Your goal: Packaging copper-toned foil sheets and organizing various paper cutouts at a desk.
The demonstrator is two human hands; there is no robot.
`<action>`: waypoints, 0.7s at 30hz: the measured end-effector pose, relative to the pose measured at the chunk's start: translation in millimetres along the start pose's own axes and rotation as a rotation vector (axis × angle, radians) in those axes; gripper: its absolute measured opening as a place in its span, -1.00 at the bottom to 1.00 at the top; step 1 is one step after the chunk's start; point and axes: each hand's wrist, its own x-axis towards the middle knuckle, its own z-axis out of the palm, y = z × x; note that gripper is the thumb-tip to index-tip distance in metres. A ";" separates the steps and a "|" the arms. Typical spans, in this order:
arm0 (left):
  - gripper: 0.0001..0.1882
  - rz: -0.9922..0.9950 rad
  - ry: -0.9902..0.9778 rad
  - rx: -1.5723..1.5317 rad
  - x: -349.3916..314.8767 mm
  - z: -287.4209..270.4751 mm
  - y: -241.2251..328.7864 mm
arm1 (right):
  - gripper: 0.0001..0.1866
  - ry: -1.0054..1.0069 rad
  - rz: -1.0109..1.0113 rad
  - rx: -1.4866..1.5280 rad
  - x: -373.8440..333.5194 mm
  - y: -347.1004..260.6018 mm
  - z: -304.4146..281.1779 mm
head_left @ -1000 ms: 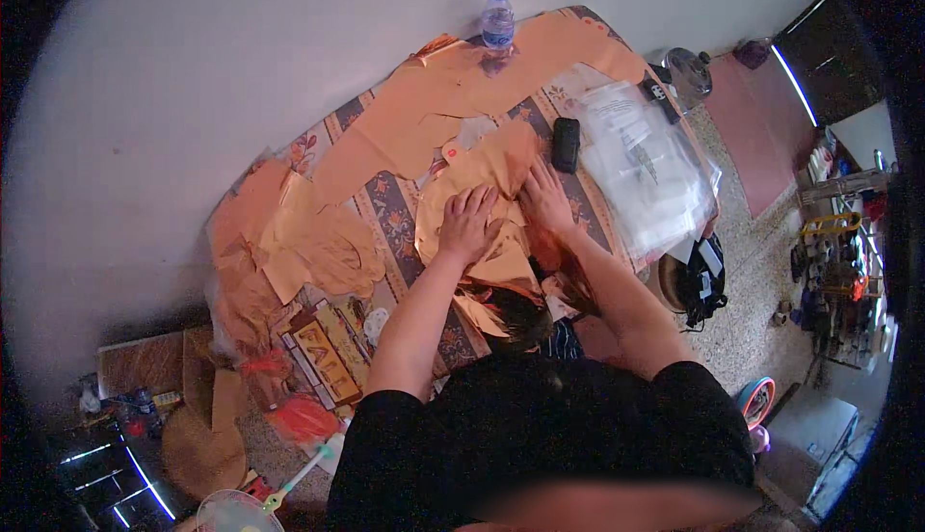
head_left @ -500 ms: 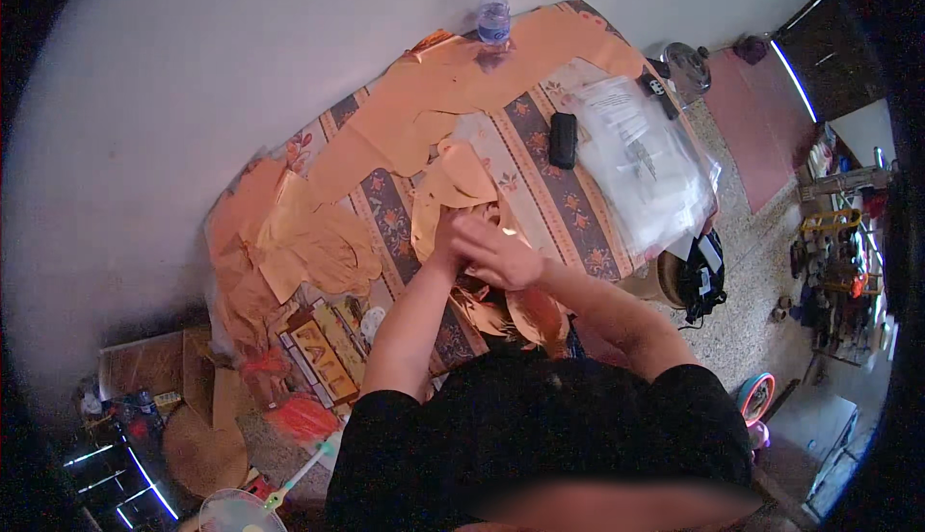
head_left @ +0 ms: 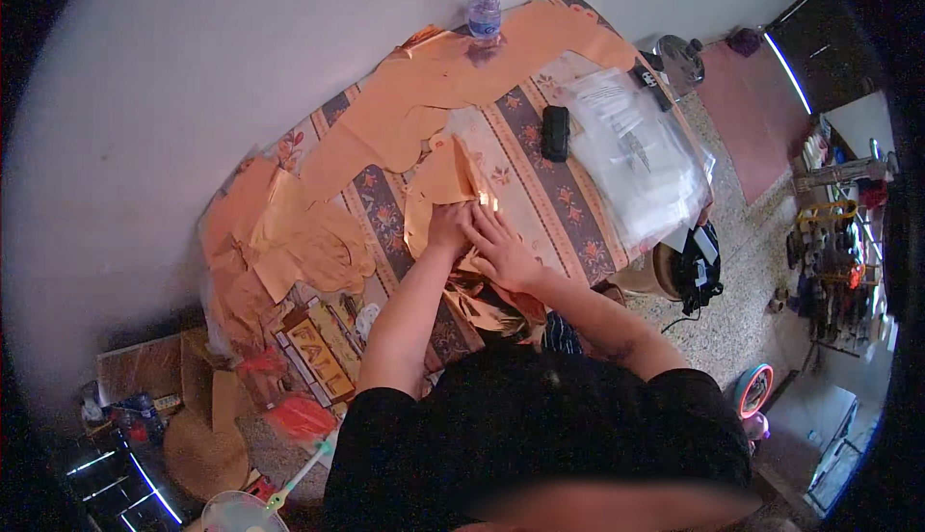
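A cut sheet of copper-coloured foil paper, matte on the side facing up, lies on the table in front of me. Both my hands rest on its near part. My left hand lies low on the sheet, its fingertips partly covered by my right hand. The fingers of my right hand are stretched out flat over the paper, touching the left fingers. Beneath my wrists, a crumpled shiny piece of foil hangs toward my body. Bright reflections show beside the right fingertips.
Long peach paper offcuts run along the table's wall side, with crumpled ones at left. A water bottle stands at the back. A black case and a plastic-wrapped stack are at right. Patterned boxes lie near left.
My right hand has turned and flattened, its fingers now spread forward on the sheet instead of crossing over the left hand. The sheet's right edge has shifted, folding up slightly.
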 end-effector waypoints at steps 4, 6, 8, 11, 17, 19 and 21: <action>-0.60 0.082 0.110 -0.125 2.6 4.9 0.8 | -0.36 -0.035 -0.033 0.503 -9.1 10.1 -9.0; -0.61 0.073 0.113 -0.053 5.4 -12.6 16.8 | -0.35 0.099 0.032 0.442 -12.7 32.7 -22.6; -0.62 0.016 0.053 0.003 8.0 -17.4 19.2 | -0.33 0.073 0.089 0.203 -4.6 60.1 -20.0; -0.64 0.088 0.221 0.027 5.5 -16.7 19.0 | -0.28 -0.131 0.032 -0.398 0.0 73.1 0.0; -0.68 0.042 0.120 0.019 4.1 -5.9 5.8 | -0.19 -0.015 -0.049 -0.257 -4.5 51.7 27.9; -0.68 0.052 0.120 0.001 5.3 -6.6 7.7 | -0.18 -0.012 -0.039 -0.252 -6.5 52.9 26.8; -0.68 0.059 0.126 -0.011 5.5 -8.0 7.6 | -0.17 -0.031 -0.044 -0.177 -8.2 52.3 21.7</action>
